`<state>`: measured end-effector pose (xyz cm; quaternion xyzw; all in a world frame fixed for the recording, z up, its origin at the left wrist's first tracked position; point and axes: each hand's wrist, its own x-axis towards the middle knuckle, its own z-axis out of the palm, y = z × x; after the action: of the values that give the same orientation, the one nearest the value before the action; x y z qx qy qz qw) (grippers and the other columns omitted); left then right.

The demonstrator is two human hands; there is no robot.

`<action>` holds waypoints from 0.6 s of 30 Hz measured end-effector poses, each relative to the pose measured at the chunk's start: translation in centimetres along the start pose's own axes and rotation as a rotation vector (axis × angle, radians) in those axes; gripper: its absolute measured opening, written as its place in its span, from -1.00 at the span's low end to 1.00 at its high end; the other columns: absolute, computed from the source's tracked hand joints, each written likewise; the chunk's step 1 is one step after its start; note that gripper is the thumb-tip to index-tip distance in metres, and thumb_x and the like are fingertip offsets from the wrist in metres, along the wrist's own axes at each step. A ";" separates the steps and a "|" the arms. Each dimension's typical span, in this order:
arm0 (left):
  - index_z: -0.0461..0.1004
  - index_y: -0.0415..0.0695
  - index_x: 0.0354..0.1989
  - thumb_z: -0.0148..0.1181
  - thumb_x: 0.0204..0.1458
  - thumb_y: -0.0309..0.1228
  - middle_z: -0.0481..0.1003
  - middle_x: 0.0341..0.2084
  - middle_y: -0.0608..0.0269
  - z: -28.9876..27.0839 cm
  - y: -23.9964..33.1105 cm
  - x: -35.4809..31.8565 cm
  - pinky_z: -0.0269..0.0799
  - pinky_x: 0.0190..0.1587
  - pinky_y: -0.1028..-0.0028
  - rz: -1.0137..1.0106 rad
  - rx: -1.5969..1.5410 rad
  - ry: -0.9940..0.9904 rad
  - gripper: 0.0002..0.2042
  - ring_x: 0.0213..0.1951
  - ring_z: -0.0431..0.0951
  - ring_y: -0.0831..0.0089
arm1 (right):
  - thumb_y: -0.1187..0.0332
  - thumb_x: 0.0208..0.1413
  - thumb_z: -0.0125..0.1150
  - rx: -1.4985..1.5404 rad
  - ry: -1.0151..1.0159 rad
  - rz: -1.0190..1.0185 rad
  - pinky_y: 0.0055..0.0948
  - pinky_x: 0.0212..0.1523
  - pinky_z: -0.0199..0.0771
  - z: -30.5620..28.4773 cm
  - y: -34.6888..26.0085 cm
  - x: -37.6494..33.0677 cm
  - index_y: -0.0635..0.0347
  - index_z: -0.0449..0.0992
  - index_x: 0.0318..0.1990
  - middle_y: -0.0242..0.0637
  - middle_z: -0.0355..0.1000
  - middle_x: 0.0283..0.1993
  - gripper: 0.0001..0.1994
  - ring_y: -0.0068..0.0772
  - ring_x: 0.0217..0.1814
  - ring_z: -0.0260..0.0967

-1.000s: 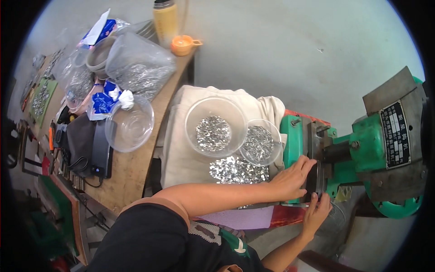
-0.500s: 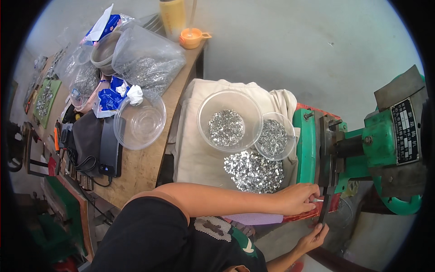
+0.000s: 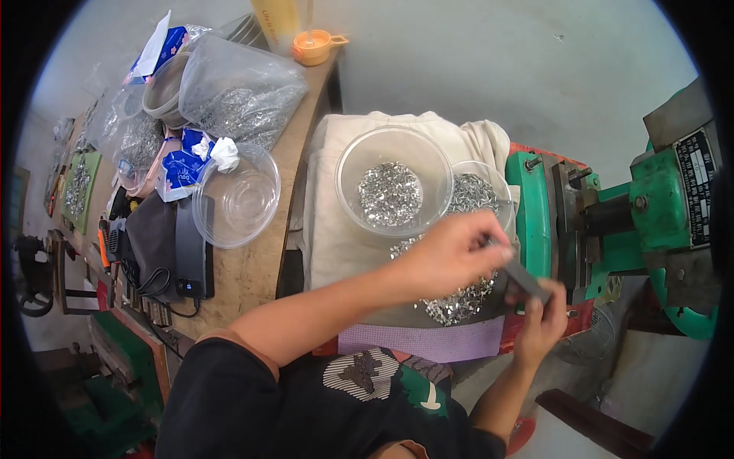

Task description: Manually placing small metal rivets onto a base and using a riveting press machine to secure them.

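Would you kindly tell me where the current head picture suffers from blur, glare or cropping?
Head view: blur softens the left hand and dark bar; glints speckle the loose metal pieces; the fisheye's black rim crops the green machine at right.

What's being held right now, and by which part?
A dark bar, held near its lower right end by the right hand. The left hand is at its upper end; blur hides whether it grips.

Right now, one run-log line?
left hand: blurred, at dark bar | right hand: holding bar's lower end | green press: right | metal pieces: near clear tub
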<state>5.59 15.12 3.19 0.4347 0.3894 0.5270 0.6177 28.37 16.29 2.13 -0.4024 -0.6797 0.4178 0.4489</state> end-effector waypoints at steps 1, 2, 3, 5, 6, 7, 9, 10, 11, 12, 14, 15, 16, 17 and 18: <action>0.46 -0.21 -0.15 0.21 0.23 -0.45 0.51 -0.35 0.34 -1.4 0.3 -0.2 0.49 -0.32 0.58 0.070 0.044 0.041 -0.88 -0.35 0.53 0.65 | 0.28 0.26 0.23 0.096 -0.038 0.014 -0.50 -0.22 0.52 1.2 0.0 1.7 0.37 0.44 -0.06 -0.19 0.53 -0.25 -0.70 -0.46 -0.30 0.52; 0.47 -0.20 -0.15 0.22 0.23 -0.46 0.51 -0.33 0.35 -2.6 1.1 -0.3 0.47 -0.27 0.60 0.097 0.048 0.072 -0.89 -0.31 0.53 0.66 | 0.32 0.25 0.25 0.185 -0.072 0.029 -0.49 -0.19 0.54 2.3 -0.3 3.6 0.37 0.43 -0.03 -0.21 0.54 -0.23 -0.71 -0.47 -0.28 0.54; 0.47 -0.20 -0.15 0.22 0.22 -0.48 0.51 -0.31 0.36 -3.6 2.3 -0.7 0.45 -0.22 0.62 0.130 0.061 0.115 -0.89 -0.27 0.52 0.67 | 0.37 0.25 0.24 0.252 -0.111 0.053 -0.49 -0.18 0.55 3.7 -1.3 5.3 0.37 0.44 -0.05 -0.22 0.55 -0.23 -0.75 -0.47 -0.26 0.55; 0.49 -0.20 -0.14 0.23 0.21 -0.48 0.51 -0.29 0.37 -5.6 3.4 -1.4 0.44 -0.19 0.60 0.137 0.164 0.155 -0.88 -0.25 0.51 0.66 | 0.42 0.25 0.24 0.316 -0.150 0.078 -0.49 -0.17 0.55 5.9 -2.1 8.4 0.37 0.45 -0.07 -0.23 0.56 -0.23 -0.79 -0.47 -0.25 0.55; 0.50 -0.20 -0.12 0.24 0.20 -0.48 0.51 -0.28 0.38 -6.3 3.9 -1.5 0.43 -0.17 0.59 0.141 0.267 0.188 -0.87 -0.24 0.50 0.65 | 0.46 0.23 0.24 0.357 -0.222 0.066 -0.51 -0.17 0.54 6.5 -2.2 9.7 0.37 0.45 -0.08 -0.24 0.56 -0.23 -0.81 -0.48 -0.23 0.55; 0.50 -0.20 -0.12 0.24 0.20 -0.48 0.51 -0.28 0.38 -6.9 4.4 -1.7 0.43 -0.17 0.59 0.142 0.270 0.190 -0.87 -0.24 0.50 0.65 | 0.51 0.22 0.24 0.402 -0.299 0.055 -0.53 -0.17 0.54 7.2 -2.4 10.8 0.36 0.46 -0.08 -0.26 0.56 -0.23 -0.83 -0.49 -0.22 0.56; 0.53 -0.21 -0.07 0.27 0.16 -0.48 0.53 -0.26 0.38 -7.7 5.3 -2.0 0.43 -0.13 0.55 0.165 0.485 0.182 -0.81 -0.23 0.50 0.64 | 0.52 0.20 0.27 0.422 -0.354 0.052 -0.55 -0.17 0.53 8.4 -3.1 12.0 0.36 0.47 -0.10 -0.27 0.56 -0.23 -0.83 -0.51 -0.21 0.55; 0.55 -0.24 -0.05 0.30 0.09 -0.49 0.56 -0.25 0.34 -8.0 5.7 -2.0 0.44 -0.10 0.50 0.113 0.481 0.172 -0.75 -0.22 0.51 0.61 | 0.54 0.17 0.30 0.439 -0.407 0.050 -0.57 -0.17 0.53 8.8 -3.3 12.4 0.36 0.49 -0.12 -0.28 0.57 -0.23 -0.83 -0.53 -0.20 0.55; 0.55 -0.24 -0.05 0.30 0.09 -0.49 0.56 -0.25 0.34 -8.2 5.7 -2.0 0.44 -0.10 0.50 0.112 0.481 0.168 -0.75 -0.22 0.51 0.61 | 0.54 0.17 0.30 0.439 -0.404 0.051 -0.57 -0.17 0.53 8.9 -3.3 12.8 0.36 0.49 -0.12 -0.28 0.57 -0.23 -0.83 -0.53 -0.20 0.55; 0.55 -0.24 -0.05 0.30 0.06 -0.50 0.57 -0.25 0.30 -8.5 5.7 -2.2 0.43 -0.10 0.49 0.152 0.604 0.217 -0.74 -0.22 0.52 0.57 | 0.55 0.15 0.33 0.353 -0.443 0.024 -0.59 -0.15 0.53 9.2 -3.3 13.1 0.36 0.49 -0.13 -0.29 0.57 -0.24 -0.82 -0.56 -0.19 0.55; 0.56 -0.25 -0.06 0.30 0.03 -0.51 0.58 -0.26 0.27 -8.7 5.7 -2.5 0.42 -0.09 0.47 0.190 0.727 0.262 -0.72 -0.22 0.53 0.52 | 0.55 0.12 0.36 0.207 -0.465 -0.024 -0.61 -0.13 0.53 9.3 -3.7 13.1 0.37 0.51 -0.15 -0.30 0.59 -0.24 -0.81 -0.63 -0.19 0.53; 0.55 -0.20 -0.06 0.28 0.01 -0.52 0.57 -0.24 0.20 -8.7 5.8 -2.6 0.47 -0.10 0.40 0.218 0.883 0.345 -0.72 -0.21 0.57 0.35 | 0.55 0.12 0.36 0.204 -0.461 -0.021 -0.61 -0.13 0.53 9.3 -3.8 12.8 0.37 0.51 -0.15 -0.30 0.59 -0.24 -0.81 -0.63 -0.19 0.53; 0.55 -0.16 -0.06 0.27 -0.01 -0.52 0.57 -0.21 0.13 -8.6 5.8 -2.7 0.51 -0.10 0.33 0.247 1.039 0.427 -0.71 -0.20 0.61 0.18 | 0.56 0.12 0.35 0.160 -0.397 -0.036 -0.61 -0.14 0.52 9.2 -3.8 12.3 0.37 0.51 -0.13 -0.29 0.59 -0.23 -0.81 -0.63 -0.19 0.52; 0.55 -0.16 -0.06 0.27 -0.01 -0.52 0.57 -0.21 0.13 -8.6 5.7 -2.7 0.51 -0.10 0.33 0.248 1.036 0.420 -0.71 -0.20 0.61 0.18 | 0.58 0.12 0.35 0.116 -0.333 -0.049 -0.62 -0.14 0.52 9.0 -3.8 11.8 0.37 0.51 -0.12 -0.29 0.59 -0.22 -0.80 -0.62 -0.19 0.52; 0.55 -0.15 -0.07 0.26 0.00 -0.51 0.56 -0.20 0.13 -8.6 5.6 -2.9 0.51 -0.11 0.32 0.257 1.015 0.445 -0.72 -0.19 0.60 0.15 | 0.58 0.12 0.35 0.116 -0.335 -0.047 -0.62 -0.14 0.52 8.8 -3.6 11.1 0.37 0.51 -0.12 -0.29 0.59 -0.22 -0.80 -0.62 -0.19 0.52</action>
<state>-4.63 13.69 5.85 0.5997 0.6585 0.4237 0.1653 16.34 23.50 6.36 -0.2844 -0.7290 0.5070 0.3615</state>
